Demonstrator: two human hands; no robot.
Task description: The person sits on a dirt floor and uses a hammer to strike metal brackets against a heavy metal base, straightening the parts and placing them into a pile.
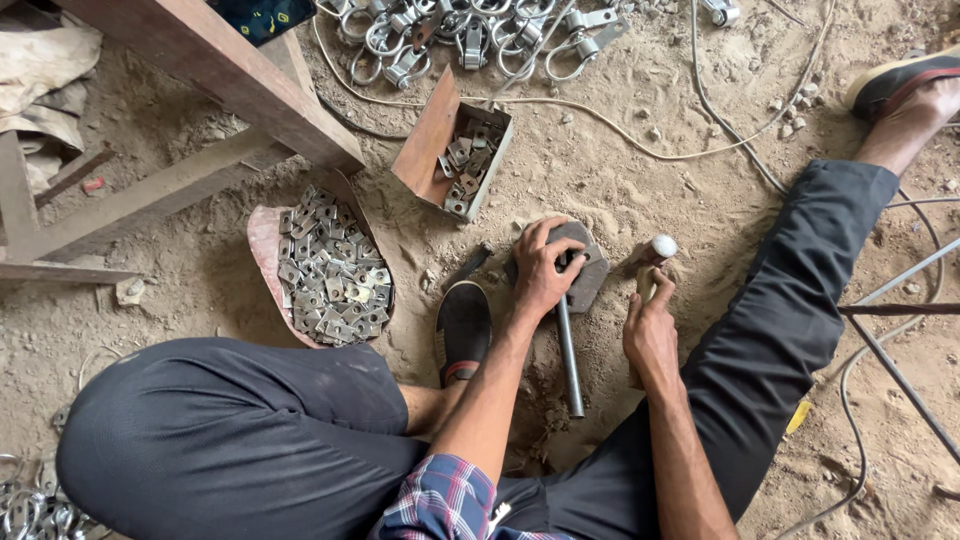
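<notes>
Metal block (pixel 585 272) lies on the sandy floor (pixel 620 180) between the person's legs, with a steel rod (pixel 570 355) running from under it back toward the body. The left hand (pixel 540 272) rests on top of the block, fingers curled down over a small piece at its middle; its grip is closed on that piece, though what the piece is cannot be made out. The right hand (pixel 650 335) sits just beside the block to the right, its grip closed around the handle of a hammer (pixel 655 262) whose pale head stands near the block's right edge.

Surface: loose, dry, tan dirt with small stones, scuffed throughout. A black shoe (pixel 462 330) is planted just left of the block. Further left, a curved reddish tray (pixel 265 240) holds a heap of small flat metal plates (pixel 328 270). Above the block, an open cardboard box (pixel 432 140) lies tilted with more such plates inside. A pile of shiny metal clamps (pixel 470 40) lies along the top edge, and thin wires (pixel 720 120) trail across the ground to the right. A wooden frame (pixel 230 75) of rough beams stands at upper left. More clamps show at the lower left corner.
</notes>
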